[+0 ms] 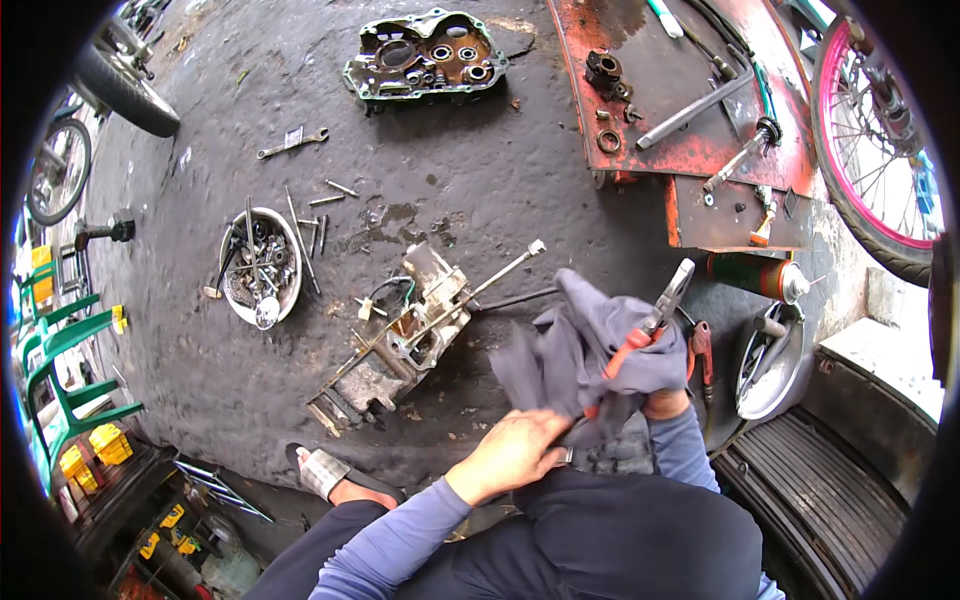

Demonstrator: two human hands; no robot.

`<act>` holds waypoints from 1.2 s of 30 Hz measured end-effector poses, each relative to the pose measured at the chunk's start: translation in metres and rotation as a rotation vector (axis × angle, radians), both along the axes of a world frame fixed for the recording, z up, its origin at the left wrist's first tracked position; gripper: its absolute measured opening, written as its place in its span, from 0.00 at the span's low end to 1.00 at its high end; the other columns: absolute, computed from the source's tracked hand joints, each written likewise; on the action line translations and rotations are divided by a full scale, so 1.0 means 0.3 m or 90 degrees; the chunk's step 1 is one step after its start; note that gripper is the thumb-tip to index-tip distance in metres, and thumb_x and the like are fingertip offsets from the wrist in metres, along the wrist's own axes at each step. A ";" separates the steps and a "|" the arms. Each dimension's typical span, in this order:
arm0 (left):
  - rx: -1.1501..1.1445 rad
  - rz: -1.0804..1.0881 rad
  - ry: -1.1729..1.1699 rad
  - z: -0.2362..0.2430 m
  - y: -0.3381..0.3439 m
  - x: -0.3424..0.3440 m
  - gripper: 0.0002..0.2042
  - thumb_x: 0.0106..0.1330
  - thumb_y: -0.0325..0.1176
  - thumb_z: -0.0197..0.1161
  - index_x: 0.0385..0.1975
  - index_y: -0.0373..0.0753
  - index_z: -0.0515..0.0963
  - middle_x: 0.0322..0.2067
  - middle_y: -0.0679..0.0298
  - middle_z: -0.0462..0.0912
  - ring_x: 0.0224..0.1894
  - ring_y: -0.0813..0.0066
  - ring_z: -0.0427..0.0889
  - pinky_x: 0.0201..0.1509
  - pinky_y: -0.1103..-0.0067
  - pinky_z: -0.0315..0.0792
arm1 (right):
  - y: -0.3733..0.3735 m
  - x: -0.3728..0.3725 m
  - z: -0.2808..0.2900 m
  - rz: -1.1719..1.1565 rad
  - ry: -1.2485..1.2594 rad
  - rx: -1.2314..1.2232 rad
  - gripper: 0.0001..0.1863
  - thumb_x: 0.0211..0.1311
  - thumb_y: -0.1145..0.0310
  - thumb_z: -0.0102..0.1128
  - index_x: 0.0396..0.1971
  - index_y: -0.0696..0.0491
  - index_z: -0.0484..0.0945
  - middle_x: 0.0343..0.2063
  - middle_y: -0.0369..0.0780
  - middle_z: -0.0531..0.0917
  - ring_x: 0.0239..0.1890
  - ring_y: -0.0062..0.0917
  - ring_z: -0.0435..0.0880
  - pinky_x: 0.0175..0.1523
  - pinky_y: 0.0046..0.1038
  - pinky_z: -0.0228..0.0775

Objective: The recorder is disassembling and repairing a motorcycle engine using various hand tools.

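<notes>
A grey cloth [610,340] is bunched over a pair of pliers with orange-red handles [628,352], whose metal jaws [676,288] stick out at the top. My right hand [665,403] holds the pliers from below; the cloth covers its fingers. With curled fingers, my left hand [515,450] grips the cloth's lower edge, where a small metal piece shows by the fingertips. The cloth's left part is blurred. To the left, a dirty engine case half [385,350] lies on the ground with a long rod [500,272] across it.
Farther off sits another engine case half [425,60]. A white bowl [292,300] of small parts and a wrench [292,146] lie left. At right are a red metal bench [690,215] with parts, a spray can [755,277], a metal basin [785,385] and a pink-rimmed wheel [826,110].
</notes>
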State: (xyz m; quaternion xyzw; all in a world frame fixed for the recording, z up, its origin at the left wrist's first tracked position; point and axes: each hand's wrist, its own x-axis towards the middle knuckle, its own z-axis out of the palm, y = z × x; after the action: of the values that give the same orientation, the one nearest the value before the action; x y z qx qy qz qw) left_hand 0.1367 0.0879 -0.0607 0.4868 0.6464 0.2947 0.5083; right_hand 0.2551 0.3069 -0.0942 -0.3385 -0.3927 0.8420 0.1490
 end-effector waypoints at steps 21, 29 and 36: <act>-0.104 0.548 -0.268 -0.170 0.298 -0.027 0.42 0.62 0.37 0.71 0.71 0.32 0.52 0.40 0.61 0.78 0.31 0.77 0.81 0.34 0.80 0.78 | -0.008 0.271 0.585 -0.025 -0.382 0.705 0.26 0.55 0.66 0.69 0.53 0.59 0.74 0.52 0.47 0.78 0.55 0.38 0.77 0.62 0.35 0.67; 0.137 -0.294 -0.333 0.184 0.438 0.101 0.18 0.55 0.34 0.76 0.43 0.35 0.81 0.51 0.52 0.80 0.53 0.49 0.80 0.61 0.66 0.70 | 0.101 0.373 0.751 0.196 -0.614 0.612 0.23 0.56 0.64 0.67 0.49 0.60 0.77 0.47 0.47 0.81 0.52 0.39 0.80 0.59 0.35 0.69; -0.062 -0.345 -0.268 0.034 0.449 -0.043 0.31 0.60 0.31 0.70 0.64 0.36 0.67 0.54 0.61 0.80 0.54 0.80 0.75 0.58 0.78 0.69 | 0.223 0.733 0.367 -0.137 -0.321 0.507 0.16 0.61 0.70 0.66 0.48 0.60 0.80 0.39 0.43 0.84 0.42 0.33 0.84 0.50 0.36 0.76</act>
State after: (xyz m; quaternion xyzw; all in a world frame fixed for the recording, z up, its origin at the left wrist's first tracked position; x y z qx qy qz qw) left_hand 0.1238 0.2227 -0.0505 0.5446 0.3881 0.2116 0.7128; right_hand 0.4751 0.3738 0.0159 -0.4874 -0.6712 0.4978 0.2531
